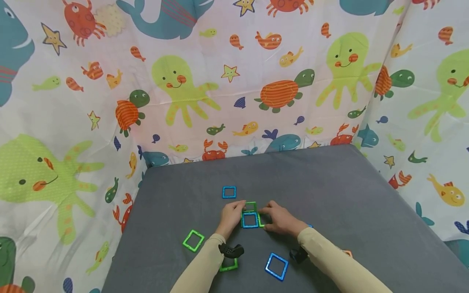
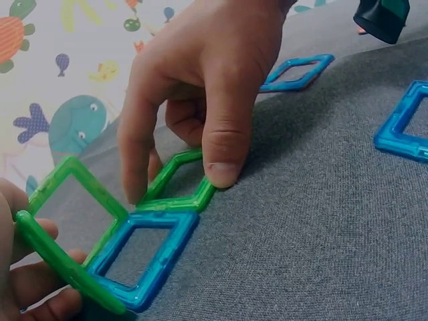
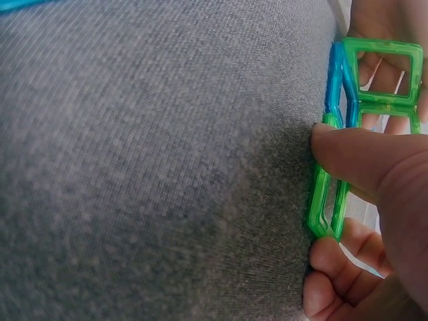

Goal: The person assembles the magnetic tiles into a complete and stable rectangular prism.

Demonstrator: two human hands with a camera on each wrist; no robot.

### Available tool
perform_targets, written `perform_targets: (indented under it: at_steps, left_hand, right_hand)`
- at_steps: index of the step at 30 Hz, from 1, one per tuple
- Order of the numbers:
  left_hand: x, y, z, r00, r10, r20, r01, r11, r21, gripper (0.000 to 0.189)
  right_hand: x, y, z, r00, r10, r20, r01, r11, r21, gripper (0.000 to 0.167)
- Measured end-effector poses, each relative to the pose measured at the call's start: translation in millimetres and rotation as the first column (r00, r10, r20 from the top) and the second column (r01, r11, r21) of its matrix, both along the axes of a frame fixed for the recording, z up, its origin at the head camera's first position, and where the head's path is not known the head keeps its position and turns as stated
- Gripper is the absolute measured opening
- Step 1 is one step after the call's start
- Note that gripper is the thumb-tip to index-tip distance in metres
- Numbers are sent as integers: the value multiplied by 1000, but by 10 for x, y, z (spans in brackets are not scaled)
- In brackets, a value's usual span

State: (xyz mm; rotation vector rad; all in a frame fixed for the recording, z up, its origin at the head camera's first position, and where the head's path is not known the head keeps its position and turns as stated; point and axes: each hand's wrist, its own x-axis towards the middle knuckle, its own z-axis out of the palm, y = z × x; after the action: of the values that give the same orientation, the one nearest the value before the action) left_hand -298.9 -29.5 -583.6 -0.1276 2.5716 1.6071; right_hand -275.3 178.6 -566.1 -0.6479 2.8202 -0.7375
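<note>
A blue square magnetic tile [image 2: 163, 261] lies flat on the grey cloth between my hands. My right hand [image 1: 280, 219] pinches a green square tile [image 2: 177, 202], thumb and fingers on its edges, flat against one side of the blue tile. Two more green tiles rise from the blue one: an upright tile [image 2: 100, 190] at its far edge, and a leaning tile [image 2: 67, 264] at its left. My left hand [image 1: 231, 215] holds these two at their outer corner, fingers curled behind them; its palm is cut off in the left wrist view.
Beyond the hands lies a blue tile [image 1: 229, 197]. Left of my left forearm is a green tile [image 1: 188, 237]; another green tile [image 1: 229, 268] is partly under that wrist. A blue tile [image 1: 273, 275] lies nearer me. An orange piece [image 1: 347, 253] shows behind my right sleeve.
</note>
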Motion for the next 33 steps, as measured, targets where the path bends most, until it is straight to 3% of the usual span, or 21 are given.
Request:
perform_targets:
  at_steps: [5, 20, 33]
  left_hand:
    - [2, 2, -5, 999, -49, 9, 49, 999, 17, 36]
    - [-76, 25, -1, 994, -108, 12, 109, 994, -11, 35]
    - [-175, -64, 41, 964, -261, 47, 259, 965, 49, 38]
  right_hand:
    - [-2, 18, 2, 1000, 1, 3, -1, 1000, -6, 50]
    - [-32, 58, 2, 1000, -12, -9, 12, 1000, 1, 51]
    - [-14, 5, -38, 1000, -25, 12, 25, 1000, -5, 51]
